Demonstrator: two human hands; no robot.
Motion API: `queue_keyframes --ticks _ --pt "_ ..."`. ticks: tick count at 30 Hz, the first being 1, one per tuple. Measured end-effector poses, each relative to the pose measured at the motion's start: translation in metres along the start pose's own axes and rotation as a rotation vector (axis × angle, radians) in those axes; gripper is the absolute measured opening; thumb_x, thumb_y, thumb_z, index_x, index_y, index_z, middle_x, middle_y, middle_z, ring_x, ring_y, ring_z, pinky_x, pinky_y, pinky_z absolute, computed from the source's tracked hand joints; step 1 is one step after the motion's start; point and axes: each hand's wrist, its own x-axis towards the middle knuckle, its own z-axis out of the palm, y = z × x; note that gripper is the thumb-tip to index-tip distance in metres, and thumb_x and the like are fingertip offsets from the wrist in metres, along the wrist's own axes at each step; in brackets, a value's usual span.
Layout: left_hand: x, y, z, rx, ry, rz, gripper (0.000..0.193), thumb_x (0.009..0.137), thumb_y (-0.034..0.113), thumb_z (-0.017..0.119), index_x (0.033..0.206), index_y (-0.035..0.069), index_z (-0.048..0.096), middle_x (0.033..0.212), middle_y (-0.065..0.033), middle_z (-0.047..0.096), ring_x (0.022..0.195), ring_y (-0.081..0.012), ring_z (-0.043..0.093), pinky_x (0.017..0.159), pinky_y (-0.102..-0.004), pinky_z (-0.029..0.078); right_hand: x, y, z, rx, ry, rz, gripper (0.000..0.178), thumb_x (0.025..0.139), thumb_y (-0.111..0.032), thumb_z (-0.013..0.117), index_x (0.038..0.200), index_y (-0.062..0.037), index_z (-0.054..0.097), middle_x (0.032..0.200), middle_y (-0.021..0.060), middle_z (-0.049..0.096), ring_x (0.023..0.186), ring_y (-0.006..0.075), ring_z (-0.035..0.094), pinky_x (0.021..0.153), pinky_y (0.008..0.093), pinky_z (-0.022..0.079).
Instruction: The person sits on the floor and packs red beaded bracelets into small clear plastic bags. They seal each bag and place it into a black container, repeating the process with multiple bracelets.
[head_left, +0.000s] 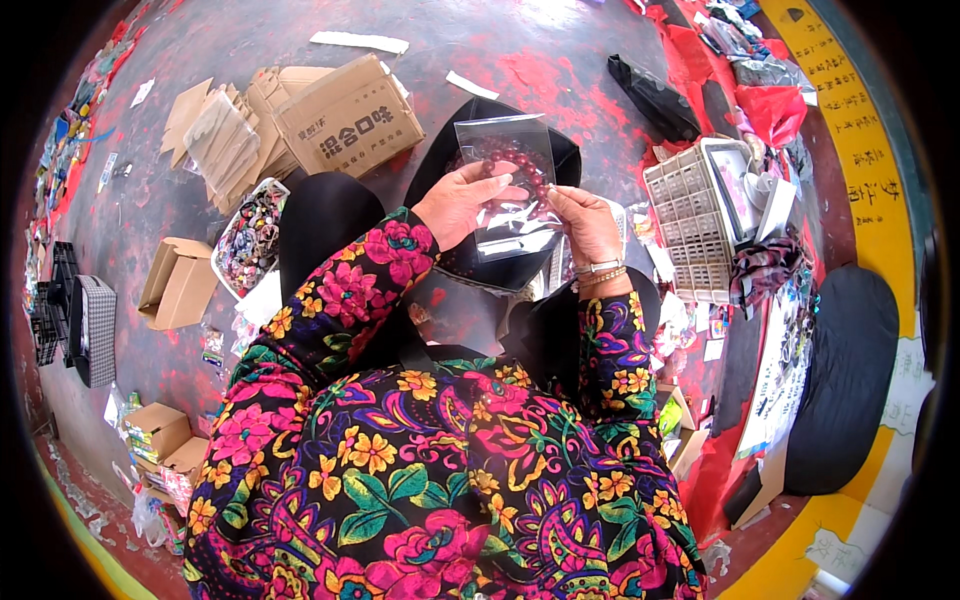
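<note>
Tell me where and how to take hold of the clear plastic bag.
Probably best to pinch the clear plastic bag by its flat upper edge, coming from the far side: that edge stands free beyond the left hand and right hand, while the dark red beads show below it.

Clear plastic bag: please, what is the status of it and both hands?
Left hand over left side of clear plastic bag; right hand pinching its right edge. Dark red beads showing through. Black object beneath.
</note>
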Motion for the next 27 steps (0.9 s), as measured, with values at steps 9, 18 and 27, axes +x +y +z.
queue_keyframes --ticks 9,18,27 --pt "0.000 0.000 -0.003 0.009 -0.003 -0.049 0.033 0.094 0.021 0.048 0.121 0.003 0.050 0.099 -0.0105 0.064 0.092 -0.0169 0.060 0.078 -0.0327 0.047 -0.004 0.000 0.009 0.015 -0.043 0.091 0.014 0.084 -0.010 0.063 0.094 -0.0009 0.064 0.082 0.0030 0.065 0.070 0.0077 0.058 0.063 0.0190 0.046" --pt "-0.001 0.006 0.005 -0.057 0.002 -0.103 0.043 0.094 0.034 0.044 0.123 0.002 0.046 0.106 -0.0165 0.060 0.097 -0.0239 0.059 0.085 -0.0379 0.046 -0.002 0.002 0.009 0.131 -0.044 0.055 0.010 0.083 -0.007 0.063 0.090 -0.0014 0.062 0.077 0.0012 0.062 0.066 0.0062 0.055 0.058 0.0163 0.043" --pt "0.005 -0.003 -0.008 0.023 0.039 0.015 0.030 0.093 0.020 0.048 0.114 0.000 0.054 0.103 -0.0154 0.062 0.097 -0.0239 0.060 0.086 -0.0354 0.048 0.000 0.001 0.011 0.285 0.112 -0.029 0.011 0.084 -0.009 0.063 0.092 -0.0025 0.062 0.081 0.0024 0.065 0.067 0.0068 0.058 0.060 0.0180 0.047"
